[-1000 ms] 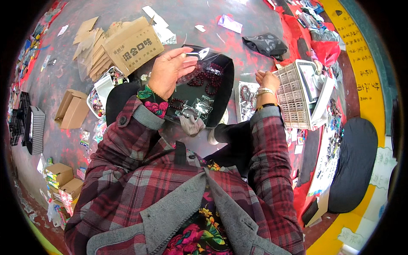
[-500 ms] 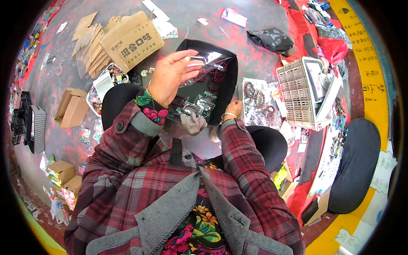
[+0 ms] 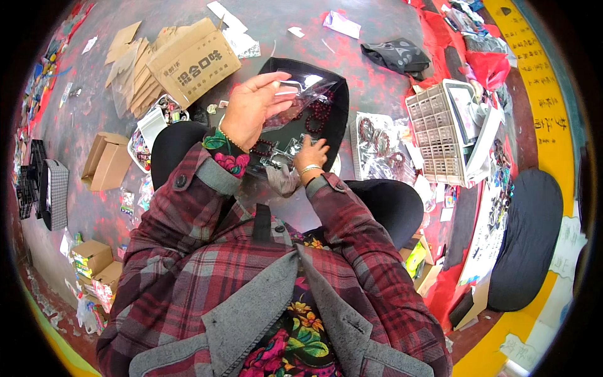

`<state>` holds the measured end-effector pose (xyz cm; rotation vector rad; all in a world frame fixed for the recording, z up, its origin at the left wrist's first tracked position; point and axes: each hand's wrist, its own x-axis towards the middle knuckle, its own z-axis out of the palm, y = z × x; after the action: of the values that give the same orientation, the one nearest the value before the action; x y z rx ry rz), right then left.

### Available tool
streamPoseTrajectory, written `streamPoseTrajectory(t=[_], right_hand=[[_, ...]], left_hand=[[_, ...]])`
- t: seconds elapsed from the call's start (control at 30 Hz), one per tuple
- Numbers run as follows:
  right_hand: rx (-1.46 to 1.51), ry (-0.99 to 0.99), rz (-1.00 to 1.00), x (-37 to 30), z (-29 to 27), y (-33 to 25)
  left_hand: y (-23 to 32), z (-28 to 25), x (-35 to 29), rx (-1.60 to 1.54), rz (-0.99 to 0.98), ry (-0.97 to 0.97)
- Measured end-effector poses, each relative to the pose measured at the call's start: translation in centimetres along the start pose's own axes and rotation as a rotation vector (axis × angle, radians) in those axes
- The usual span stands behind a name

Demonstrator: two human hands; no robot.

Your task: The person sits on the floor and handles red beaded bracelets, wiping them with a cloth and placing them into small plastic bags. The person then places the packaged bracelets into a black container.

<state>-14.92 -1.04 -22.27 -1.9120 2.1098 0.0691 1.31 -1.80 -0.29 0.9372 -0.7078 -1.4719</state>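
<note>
Landmark: black tray (image 3: 336, 119), resting on the lap, on the far side of the knees

Left hand (image 3: 250, 108): raised over the tray's left edge, palm turned up, fingers (image 3: 271, 80) loosely curled and pinching the top edge of a clear plastic bag (image 3: 300, 95); thumb under the film, other fingers spread above it

Clear plastic bag: hanging over the tray's middle, held only at its left upper edge, glare across its face

Right hand (image 3: 311, 154): low at the tray's near edge, just beside the bag's lower end, fingers bunched downward among small clear packets (image 3: 279, 154); cannot tell whether anything is gripped, fingertips hidden

Dark red bead strings (image 3: 319, 113): inside the tray, seen through and just right of the bag

White slotted crate (image 3: 440, 135): well right of the tray, on the floor, a flat pale board (image 3: 472, 113) leaning in it

Bagged bracelets (image 3: 380, 147): between tray and crate, spread on the floor

Cardboard box (image 3: 193, 60): left of the tray and farther away, lying tilted on flattened cartons (image 3: 129, 53)

Black cloth (image 3: 397, 53): beyond the tray's right corner, crumpled on the floor

Small brown box (image 3: 107, 160): well left of the tray, open and lying on its side
</note>
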Motion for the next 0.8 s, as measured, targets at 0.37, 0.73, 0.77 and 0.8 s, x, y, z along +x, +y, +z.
streamPoseTrajectory(t=[0.37, 0.73, 0.77, 0.8], right_hand=[[0.352, -0.558, -0.646, -2.2, -11.7, -1.8], [1.675, -0.859, -0.319, -1.5, -24.7, 2.1], [1.672, -0.817, -0.336, -1.4, -24.9, 2.2], [1.637, -0.766, -0.325, -1.1, -24.8, 2.5]], left_hand=[[1.8, -0.2, -0.2, -0.029, 0.015, -0.035], [3.7, -1.2, 0.1, -0.105, 0.08, 0.011], [3.5, -1.3, 0.2, -0.108, 0.074, 0.006], [3.4, -1.4, 0.2, -0.096, 0.047, -0.014]])
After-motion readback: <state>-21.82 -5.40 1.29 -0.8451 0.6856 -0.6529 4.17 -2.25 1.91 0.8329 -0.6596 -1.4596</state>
